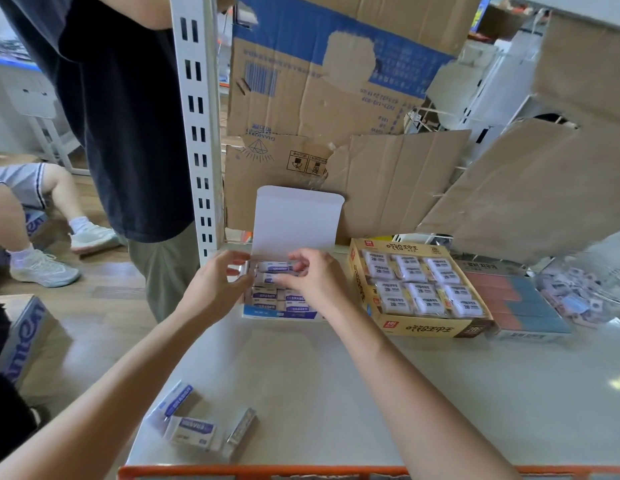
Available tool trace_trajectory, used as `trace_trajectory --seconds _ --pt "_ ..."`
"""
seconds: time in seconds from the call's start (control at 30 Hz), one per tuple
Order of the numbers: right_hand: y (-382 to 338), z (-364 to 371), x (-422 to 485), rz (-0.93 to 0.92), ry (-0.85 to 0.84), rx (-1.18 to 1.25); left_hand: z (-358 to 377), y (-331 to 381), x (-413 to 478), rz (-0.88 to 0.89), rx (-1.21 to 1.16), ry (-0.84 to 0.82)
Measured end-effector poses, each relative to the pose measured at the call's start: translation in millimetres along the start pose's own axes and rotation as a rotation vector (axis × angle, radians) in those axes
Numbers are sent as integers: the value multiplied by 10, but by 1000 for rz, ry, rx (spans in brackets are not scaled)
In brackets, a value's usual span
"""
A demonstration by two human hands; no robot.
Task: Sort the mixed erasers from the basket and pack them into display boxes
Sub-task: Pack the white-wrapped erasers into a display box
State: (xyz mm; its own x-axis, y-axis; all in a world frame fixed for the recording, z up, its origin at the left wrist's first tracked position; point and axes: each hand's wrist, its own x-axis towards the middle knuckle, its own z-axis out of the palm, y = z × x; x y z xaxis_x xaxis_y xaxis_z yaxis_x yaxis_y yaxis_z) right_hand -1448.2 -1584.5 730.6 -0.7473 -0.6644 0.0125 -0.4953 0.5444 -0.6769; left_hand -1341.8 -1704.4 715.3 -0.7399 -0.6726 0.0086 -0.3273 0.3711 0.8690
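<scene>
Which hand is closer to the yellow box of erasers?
The right hand, pinching an eraser in the blue-and-white box, just beside the yellow box. The left hand is at the blue-and-white box's left edge, farther away.

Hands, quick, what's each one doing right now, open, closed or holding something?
Left hand: fingers curled at the left edge of the blue-and-white box; grip cannot be told.
Right hand: pinches an eraser in that box.

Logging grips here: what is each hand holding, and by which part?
The right hand pinches the right end of a blue-label eraser in the open display box; what the left hand holds cannot be told.
</scene>
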Motion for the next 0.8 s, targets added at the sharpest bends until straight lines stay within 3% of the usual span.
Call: trace_trajectory --seconds 0.13,0.6,0.8 --pt "39 -41 -24 -38 -58 -125 -5 -1 -20 -13 -13 10" --pt "-183 131 0 -23 113 -167 -12 -1 -6 -49 -74 -15" --pt "-159 139 -34 -71 93 -221 -8 1 -22 -23 -70 -23"
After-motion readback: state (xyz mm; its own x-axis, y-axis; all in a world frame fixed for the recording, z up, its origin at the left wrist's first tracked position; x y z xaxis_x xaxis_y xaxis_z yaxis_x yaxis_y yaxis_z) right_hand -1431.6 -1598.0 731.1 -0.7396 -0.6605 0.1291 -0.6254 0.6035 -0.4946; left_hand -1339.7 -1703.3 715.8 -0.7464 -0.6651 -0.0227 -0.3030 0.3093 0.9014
